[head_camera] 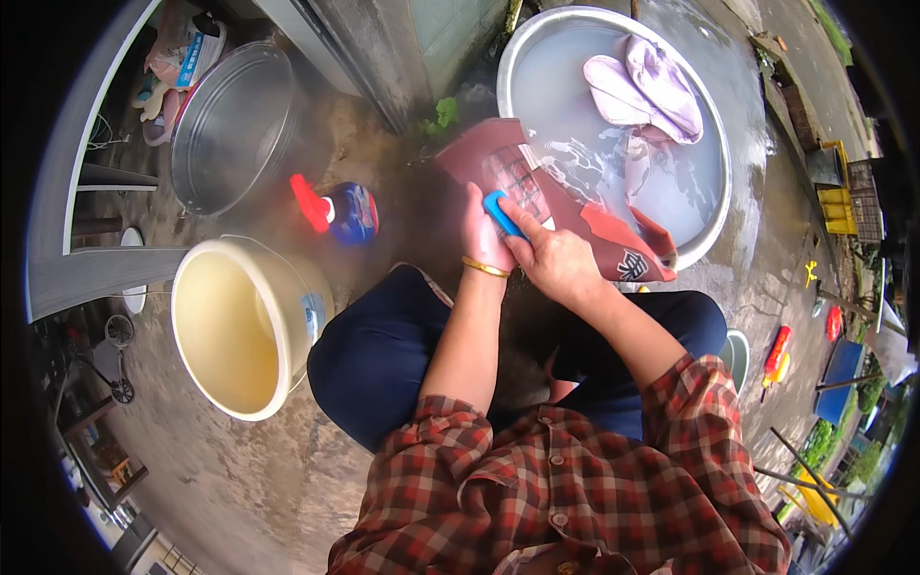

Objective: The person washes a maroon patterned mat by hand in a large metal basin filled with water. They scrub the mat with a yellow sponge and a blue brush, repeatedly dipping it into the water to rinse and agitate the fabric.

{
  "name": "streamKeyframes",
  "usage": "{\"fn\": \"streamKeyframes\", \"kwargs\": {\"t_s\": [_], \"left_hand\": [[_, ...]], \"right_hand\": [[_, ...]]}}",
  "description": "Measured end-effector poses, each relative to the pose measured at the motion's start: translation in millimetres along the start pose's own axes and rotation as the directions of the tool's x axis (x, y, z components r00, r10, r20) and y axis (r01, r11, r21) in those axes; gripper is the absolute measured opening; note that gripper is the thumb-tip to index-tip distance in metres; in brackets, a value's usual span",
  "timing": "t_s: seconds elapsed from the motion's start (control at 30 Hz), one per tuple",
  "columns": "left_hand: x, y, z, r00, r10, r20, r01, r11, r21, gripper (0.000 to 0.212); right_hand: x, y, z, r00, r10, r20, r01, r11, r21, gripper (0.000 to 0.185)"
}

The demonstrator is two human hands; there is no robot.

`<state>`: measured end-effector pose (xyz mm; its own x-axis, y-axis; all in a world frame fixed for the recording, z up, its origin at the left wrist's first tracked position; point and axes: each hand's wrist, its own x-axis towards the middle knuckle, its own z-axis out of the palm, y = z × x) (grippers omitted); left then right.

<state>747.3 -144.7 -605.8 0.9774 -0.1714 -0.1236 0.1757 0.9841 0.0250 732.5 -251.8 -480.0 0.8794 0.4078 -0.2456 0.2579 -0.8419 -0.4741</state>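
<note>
Between my hands is a small blue brush-like block [504, 213], gripped by the fingers of my right hand [557, 262], with the index finger laid along it. My left hand [487, 233], with a gold bangle at the wrist, is palm up under the block; its fingers are largely hidden. Just beyond lies a wet reddish flexible sheet [575, 215] with a printed grid and a large character. It runs along the near rim of a round metal basin [724, 165] of cloudy water. Pale lavender fabric pieces [643, 90] rest in the basin, partly above the water.
On the wet concrete at left stand a spray bottle [352, 213] with a red trigger head, a cream bucket [305, 338] and a tilted metal tub [230, 129]. A wall corner [381, 57] rises ahead. A pale green container [737, 359] sits beside my right knee.
</note>
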Motion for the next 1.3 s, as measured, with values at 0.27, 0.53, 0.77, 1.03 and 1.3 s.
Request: {"fn": "streamKeyframes", "kwargs": {"t_s": [0.27,0.53,0.77,1.03,1.3], "left_hand": [[0,-7,58,0.973,0.153,-0.172,-0.112,0.967,0.230,0.052],[4,-5,39,0.939,0.228,-0.256,-0.131,0.929,0.347,0.044],[5,10,33,0.971,0.140,-0.192,-0.117,0.985,0.124,0.054],[-8,-11,34,0.944,0.078,-0.320,-0.056,0.995,0.080,0.044],[-23,-22,34,0.940,0.061,-0.337,0.013,0.976,0.215,0.049]], "right_hand": [[31,20,13,0.990,0.085,-0.113,-0.068,0.987,0.146,0.048],[38,5,10,0.984,0.070,-0.163,-0.050,0.991,0.124,0.045],[16,5,24,0.994,-0.033,-0.103,0.034,0.999,0.005,0.047],[61,-5,3,0.992,0.125,-0.036,-0.125,0.992,0.009,0.044],[74,22,11,0.961,0.278,0.006,-0.277,0.954,0.117,0.046]]}}
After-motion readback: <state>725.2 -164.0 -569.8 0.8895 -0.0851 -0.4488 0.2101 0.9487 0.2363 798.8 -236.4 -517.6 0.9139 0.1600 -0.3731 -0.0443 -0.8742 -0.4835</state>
